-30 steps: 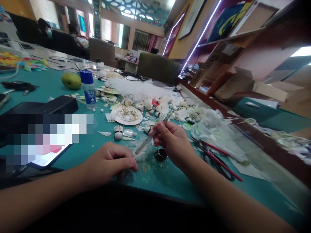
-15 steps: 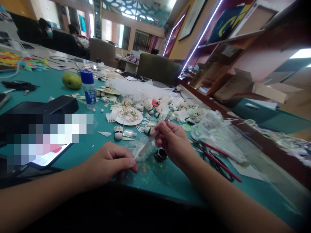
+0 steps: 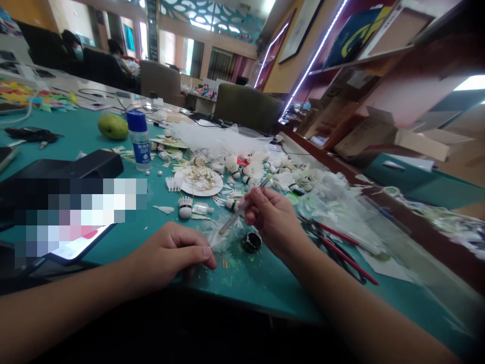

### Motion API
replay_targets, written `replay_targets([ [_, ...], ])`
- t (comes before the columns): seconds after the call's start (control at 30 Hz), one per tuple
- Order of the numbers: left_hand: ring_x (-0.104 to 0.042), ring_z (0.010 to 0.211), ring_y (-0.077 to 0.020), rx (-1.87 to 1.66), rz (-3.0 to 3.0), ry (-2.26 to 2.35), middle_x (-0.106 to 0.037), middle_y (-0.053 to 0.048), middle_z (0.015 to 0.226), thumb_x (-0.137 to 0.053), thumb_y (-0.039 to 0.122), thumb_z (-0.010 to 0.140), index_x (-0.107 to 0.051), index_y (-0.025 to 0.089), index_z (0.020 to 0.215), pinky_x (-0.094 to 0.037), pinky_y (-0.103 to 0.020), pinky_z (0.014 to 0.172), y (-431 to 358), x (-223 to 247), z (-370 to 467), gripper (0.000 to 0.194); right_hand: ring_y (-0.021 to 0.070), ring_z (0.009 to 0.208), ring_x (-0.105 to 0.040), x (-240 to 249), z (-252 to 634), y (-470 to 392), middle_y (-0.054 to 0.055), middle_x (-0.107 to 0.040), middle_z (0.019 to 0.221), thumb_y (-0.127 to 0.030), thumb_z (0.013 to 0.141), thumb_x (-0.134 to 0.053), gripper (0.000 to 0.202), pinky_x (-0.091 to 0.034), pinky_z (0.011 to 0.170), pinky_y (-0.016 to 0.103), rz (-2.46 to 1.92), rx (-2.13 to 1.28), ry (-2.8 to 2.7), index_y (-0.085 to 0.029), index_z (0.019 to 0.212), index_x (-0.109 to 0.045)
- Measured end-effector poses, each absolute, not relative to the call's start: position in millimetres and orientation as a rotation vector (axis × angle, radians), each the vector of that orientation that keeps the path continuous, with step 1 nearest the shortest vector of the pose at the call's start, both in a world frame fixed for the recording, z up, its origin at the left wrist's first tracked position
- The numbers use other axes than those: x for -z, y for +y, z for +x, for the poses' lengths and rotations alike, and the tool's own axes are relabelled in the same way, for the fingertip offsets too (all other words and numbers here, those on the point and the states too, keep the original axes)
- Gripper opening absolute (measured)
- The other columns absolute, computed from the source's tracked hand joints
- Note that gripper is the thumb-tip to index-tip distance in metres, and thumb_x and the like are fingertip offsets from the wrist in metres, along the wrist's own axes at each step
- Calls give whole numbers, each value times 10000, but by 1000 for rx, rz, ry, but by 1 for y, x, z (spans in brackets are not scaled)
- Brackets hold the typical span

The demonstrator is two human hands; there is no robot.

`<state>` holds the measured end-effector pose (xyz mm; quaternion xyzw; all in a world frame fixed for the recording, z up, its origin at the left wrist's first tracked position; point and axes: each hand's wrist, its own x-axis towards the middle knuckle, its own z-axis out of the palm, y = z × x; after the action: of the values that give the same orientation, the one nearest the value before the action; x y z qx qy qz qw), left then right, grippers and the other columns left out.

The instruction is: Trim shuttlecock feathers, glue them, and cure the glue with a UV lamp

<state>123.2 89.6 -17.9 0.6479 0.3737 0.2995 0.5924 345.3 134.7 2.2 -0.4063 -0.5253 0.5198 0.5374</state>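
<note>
Near the table's front edge, my left hand [image 3: 185, 247] is closed, thumb against finger, on the base of a small white feather [image 3: 215, 238]. My right hand [image 3: 271, 215] pinches a slim, clear-barrelled stick [image 3: 237, 215] that slants down to the left. Its lower tip is close to the feather; whether they touch I cannot tell. Just below the right fingers stands a small dark open jar [image 3: 251, 242]. A tiny gold piece [image 3: 225, 264] lies by my left fingertips. Beyond the hands are a shuttlecock [image 3: 185, 207] and a small clear bottle [image 3: 202, 208].
A white plate [image 3: 184, 188] holds gold bits. Several shuttlecocks and feathers pile up behind it. A blue-capped glue bottle [image 3: 139, 141], a green mango [image 3: 113, 127] and a lit phone [image 3: 76, 247] are on the left. Red-handled pliers [image 3: 350, 258] lie right. People sit far off.
My right hand has shifted slightly, and the stick's lower tip has moved a little up and right. The left hand keeps its pinch almost unmoved.
</note>
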Motion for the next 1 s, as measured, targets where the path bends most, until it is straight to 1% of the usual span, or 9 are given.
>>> replay_targets([
  [0.23,-517,538,-95,-700,1512,865,-655,-16,686,-624,309,819,-760,141,715,-373,-222,534,90,17,123,240,65,483,-516,-2,349,138,-13,-628,598,-500,801,-756,333,-448,467,166,-992,-1144,-1193,-179,763,-680],
  [0.33,-509,530,-101,-688,1515,898,-631,-6,622,-616,309,813,-765,140,718,-353,-225,524,89,15,123,244,66,488,-511,-4,348,135,-13,-631,611,-497,817,-740,321,-446,472,170,-961,-1109,-1185,-184,773,-681],
  [0.43,-495,526,-108,-685,1502,934,-582,11,537,-600,318,820,-778,145,732,-331,-226,517,89,15,123,263,67,484,-507,-5,345,131,-7,-652,650,-495,827,-729,316,-441,474,184,-924,-1155,-1255,-187,774,-683],
  [0.57,-494,526,-106,-700,1501,934,-579,16,531,-599,316,820,-775,153,718,-322,-227,518,88,16,123,261,66,494,-525,-2,344,129,15,-695,727,-489,845,-715,322,-431,490,193,-938,-1183,-1353,-179,765,-686],
  [0.63,-497,530,-106,-699,1514,931,-597,8,562,-607,323,820,-774,155,716,-331,-230,526,88,17,123,259,66,495,-530,-2,345,129,10,-681,681,-492,858,-700,330,-413,491,189,-972,-1183,-1381,-175,766,-692],
  [0.7,-497,533,-105,-699,1528,929,-619,-3,604,-611,337,823,-775,154,721,-343,-235,535,88,17,123,266,69,488,-524,-2,344,128,-7,-636,590,-495,871,-685,343,-397,487,185,-998,-1181,-1406,-170,764,-700],
  [0.77,-498,536,-106,-696,1538,929,-631,-12,631,-614,343,821,-774,150,724,-350,-238,539,89,17,124,269,70,481,-518,-4,344,127,-18,-606,542,-491,875,-682,346,-391,484,185,-1004,-1190,-1431,-166,758,-706],
  [1.0,-486,519,-102,-722,1563,904,-579,14,550,-619,331,822,-768,149,712,-334,-226,519,90,18,124,260,58,494,-544,-4,341,125,-7,-658,617,-463,879,-692,309,-399,485,174,-974,-1235,-1448,-174,772,-714],
])
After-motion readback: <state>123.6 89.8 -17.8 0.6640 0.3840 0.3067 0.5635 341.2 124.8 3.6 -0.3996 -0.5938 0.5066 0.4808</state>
